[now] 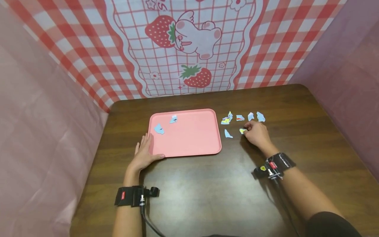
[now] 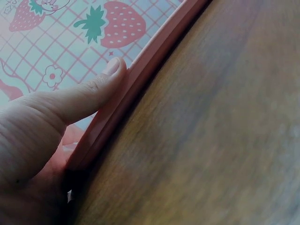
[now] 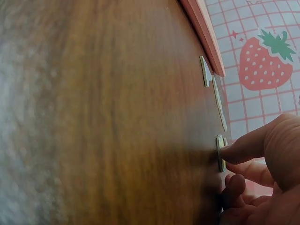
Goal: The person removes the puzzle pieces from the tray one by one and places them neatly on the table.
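A pink tray [image 1: 189,138] lies on the table, with one light-blue puzzle piece [image 1: 159,129] near its left edge and a smaller piece [image 1: 173,119] near the back. My left hand [image 1: 144,154] rests at the tray's front left corner, its thumb against the front rim [image 2: 105,112] and the other fingers along the left side. To the right of the tray, my right hand [image 1: 257,133] pinches a small yellow and blue puzzle piece [image 3: 221,154] between thumb and fingers at table level. Just left of it lies a pale blue piece [image 1: 228,134].
Behind the right hand stands a row of several irregular pieces: a larger yellow and blue one [image 1: 226,118], one with a red streak [image 1: 240,118], and two pale blue ones [image 1: 250,116]. A checked strawberry cloth [image 1: 195,49] hangs behind the wooden table [image 1: 201,184].
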Demonstrator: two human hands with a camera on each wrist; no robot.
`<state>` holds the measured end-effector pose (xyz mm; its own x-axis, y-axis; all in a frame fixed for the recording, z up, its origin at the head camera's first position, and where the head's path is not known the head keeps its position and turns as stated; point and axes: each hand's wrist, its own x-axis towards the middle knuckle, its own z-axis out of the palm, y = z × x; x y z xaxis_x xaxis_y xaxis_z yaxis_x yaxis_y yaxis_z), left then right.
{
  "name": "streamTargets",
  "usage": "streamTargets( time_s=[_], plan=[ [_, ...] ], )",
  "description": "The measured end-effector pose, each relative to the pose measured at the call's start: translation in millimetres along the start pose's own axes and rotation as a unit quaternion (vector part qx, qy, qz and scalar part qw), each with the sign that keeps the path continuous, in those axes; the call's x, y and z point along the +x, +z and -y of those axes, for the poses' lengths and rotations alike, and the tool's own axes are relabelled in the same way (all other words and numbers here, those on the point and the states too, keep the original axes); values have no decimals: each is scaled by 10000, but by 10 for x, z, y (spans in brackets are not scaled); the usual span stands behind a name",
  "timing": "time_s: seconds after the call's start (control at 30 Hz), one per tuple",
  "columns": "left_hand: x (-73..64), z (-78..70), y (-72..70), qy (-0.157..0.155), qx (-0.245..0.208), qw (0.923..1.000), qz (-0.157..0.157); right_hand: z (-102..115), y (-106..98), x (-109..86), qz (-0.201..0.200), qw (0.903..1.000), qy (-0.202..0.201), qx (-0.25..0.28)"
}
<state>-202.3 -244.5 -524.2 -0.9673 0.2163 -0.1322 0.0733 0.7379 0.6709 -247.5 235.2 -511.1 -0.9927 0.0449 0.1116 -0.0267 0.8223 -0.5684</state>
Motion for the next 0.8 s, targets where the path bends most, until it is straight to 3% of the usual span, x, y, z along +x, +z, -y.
streamTargets(
  time_s=[0.5,0.8],
  plan=[
    [4,21,-23,-13,15,10000,-14,73,3,34,21,9995,111,310],
    [-12,-11,-18,36,-148,9999,-57,429,96,160,48,9981,-182,582]
  ],
)
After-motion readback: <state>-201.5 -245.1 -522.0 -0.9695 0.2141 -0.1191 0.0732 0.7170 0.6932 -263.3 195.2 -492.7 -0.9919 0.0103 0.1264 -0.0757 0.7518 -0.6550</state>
